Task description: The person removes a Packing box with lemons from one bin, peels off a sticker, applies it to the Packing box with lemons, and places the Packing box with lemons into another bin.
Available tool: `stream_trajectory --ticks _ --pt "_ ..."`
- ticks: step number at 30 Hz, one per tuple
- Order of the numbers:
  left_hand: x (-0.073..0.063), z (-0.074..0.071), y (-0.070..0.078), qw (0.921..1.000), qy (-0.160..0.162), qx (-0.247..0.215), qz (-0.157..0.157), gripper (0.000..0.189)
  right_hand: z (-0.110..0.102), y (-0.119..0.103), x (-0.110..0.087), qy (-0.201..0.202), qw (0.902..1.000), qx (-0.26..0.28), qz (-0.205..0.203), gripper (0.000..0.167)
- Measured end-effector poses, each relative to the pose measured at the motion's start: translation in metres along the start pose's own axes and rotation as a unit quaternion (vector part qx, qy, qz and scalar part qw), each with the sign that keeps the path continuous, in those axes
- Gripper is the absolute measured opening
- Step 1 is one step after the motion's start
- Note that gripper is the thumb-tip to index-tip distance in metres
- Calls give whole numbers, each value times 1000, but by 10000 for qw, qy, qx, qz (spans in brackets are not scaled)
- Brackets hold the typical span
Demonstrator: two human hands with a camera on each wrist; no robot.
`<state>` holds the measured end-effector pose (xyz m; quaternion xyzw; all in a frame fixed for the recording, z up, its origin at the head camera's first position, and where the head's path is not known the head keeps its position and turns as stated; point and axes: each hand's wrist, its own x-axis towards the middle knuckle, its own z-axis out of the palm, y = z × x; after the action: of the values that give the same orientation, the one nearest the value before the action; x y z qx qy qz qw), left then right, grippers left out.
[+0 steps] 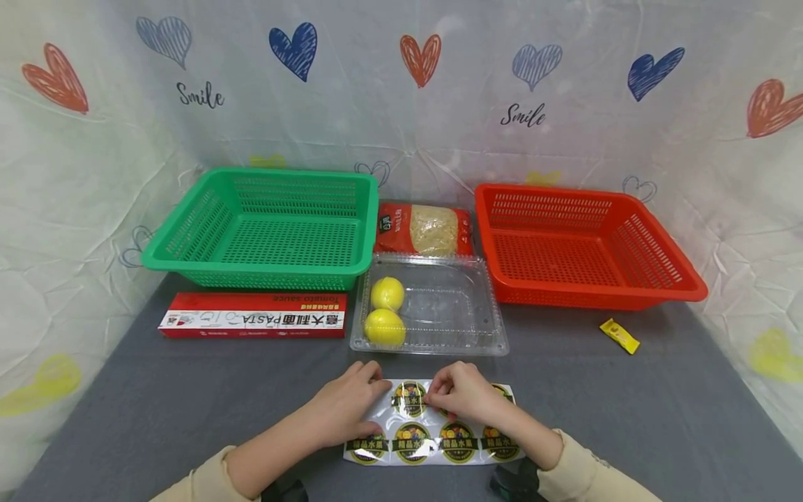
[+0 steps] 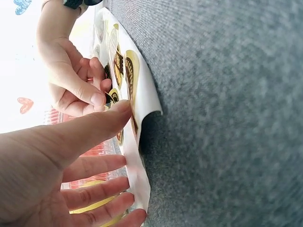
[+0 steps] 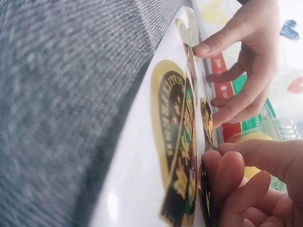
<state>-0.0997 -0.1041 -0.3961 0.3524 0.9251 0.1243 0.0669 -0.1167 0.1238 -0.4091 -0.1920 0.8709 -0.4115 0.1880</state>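
Note:
A white sheet of round stickers [image 1: 384, 418] lies on the table, each sticker black and gold with fruit and Chinese lettering. My left hand [image 1: 346, 406] rests on the sheet's left part, thumb and spread fingers fairly straight against it. Near the sheet's upper middle, my right hand [image 1: 467, 394] pinches the edge of a round sticker [image 3: 207, 116] between thumb and forefinger; its other fingers are curled. In the left wrist view the sheet's near edge [image 2: 150, 101] bows up off the cloth. Part of the top row is hidden under my right hand.
Beyond the sheet, a clear plastic tray [image 1: 433, 348] holds two yellow lemon-like fruits [image 1: 385, 328]. Behind it lies a red food packet [image 1: 433, 229]. A green basket [image 1: 251, 275] and red pasta box [image 1: 254, 315] stand left; a red basket [image 1: 583, 294] and yellow sachet [image 1: 620, 336] are right.

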Motion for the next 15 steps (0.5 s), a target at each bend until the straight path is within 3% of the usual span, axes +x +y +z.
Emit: stream_trajectory --ticks 8,15 --pt "3 0 1 9998 -163 -30 -79 55 1 -1 -1 2 9998 190 48 12" --pt "5 -1 3 9995 -276 -5 -144 55 0 3 -2 0 9976 674 173 10"
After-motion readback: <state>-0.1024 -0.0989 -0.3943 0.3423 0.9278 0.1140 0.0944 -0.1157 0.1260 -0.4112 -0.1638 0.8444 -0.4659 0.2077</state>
